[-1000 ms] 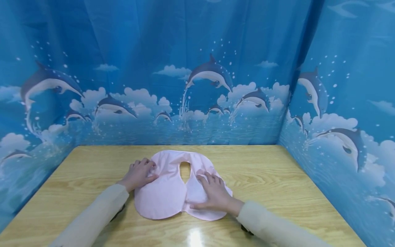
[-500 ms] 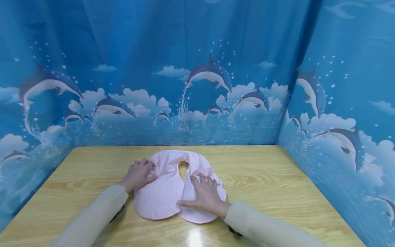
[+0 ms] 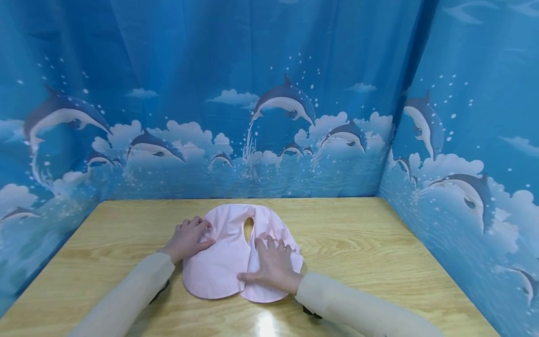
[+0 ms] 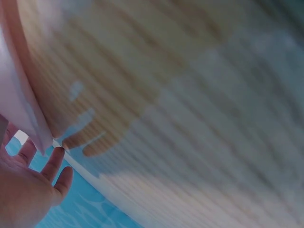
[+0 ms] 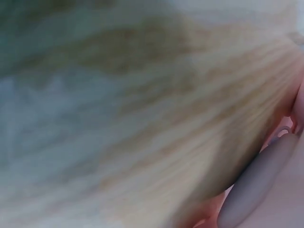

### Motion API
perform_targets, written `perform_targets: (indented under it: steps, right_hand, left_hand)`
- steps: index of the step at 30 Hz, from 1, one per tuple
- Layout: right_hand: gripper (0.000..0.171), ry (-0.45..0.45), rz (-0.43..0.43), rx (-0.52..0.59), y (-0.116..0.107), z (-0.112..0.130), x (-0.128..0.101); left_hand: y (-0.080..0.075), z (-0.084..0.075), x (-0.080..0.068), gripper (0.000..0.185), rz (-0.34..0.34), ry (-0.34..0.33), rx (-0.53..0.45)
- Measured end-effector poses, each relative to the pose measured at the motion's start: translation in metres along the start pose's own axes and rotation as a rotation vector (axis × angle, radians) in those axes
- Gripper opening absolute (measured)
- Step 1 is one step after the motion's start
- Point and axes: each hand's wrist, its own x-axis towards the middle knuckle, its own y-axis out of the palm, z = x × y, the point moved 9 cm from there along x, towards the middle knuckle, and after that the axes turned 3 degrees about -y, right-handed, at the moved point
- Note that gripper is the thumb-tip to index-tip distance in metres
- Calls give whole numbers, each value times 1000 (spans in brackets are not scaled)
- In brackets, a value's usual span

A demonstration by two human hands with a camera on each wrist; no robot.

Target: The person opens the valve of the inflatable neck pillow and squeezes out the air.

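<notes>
A pale pink cloth bib (image 3: 216, 271) with rounded lobes, an oval neck hole and a slit down its front lies on the wooden table (image 3: 358, 252). On its left edge rests my left hand (image 3: 190, 238), fingers spread and slightly bent. My right hand (image 3: 273, 264) presses the right half with thumb and fingers spread apart; creases run above its fingertips. The right half laps against the left along the slit. In the left wrist view, the left hand (image 4: 28, 190) shows relaxed fingers by the bib's edge (image 4: 23, 95). The right wrist view is blurred, with pink cloth (image 5: 266, 185) at lower right.
Blue curtains (image 3: 202, 61) printed with dolphins and clouds stand behind the table and along both sides. Bare wood surrounds the bib, with a bright light reflection (image 3: 266, 323) near the front.
My right hand has slid left, carrying the bib's right half inward. The neck hole and front slit have narrowed and creases have gathered. My left hand has stayed in place.
</notes>
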Motion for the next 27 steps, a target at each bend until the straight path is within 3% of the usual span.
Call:
perform_targets:
  steps: [14, 22, 27]
  right_hand:
    - [93, 6, 88, 29, 2, -1, 1]
    - [100, -49, 111, 44, 3, -6, 3]
    - [100, -133, 125, 36, 4, -7, 5]
  left_hand:
    - [-6, -10, -4, 42, 17, 7, 56]
    - [-7, -13, -7, 42, -15, 22, 63]
    - [-7, -14, -8, 41, -44, 37, 60]
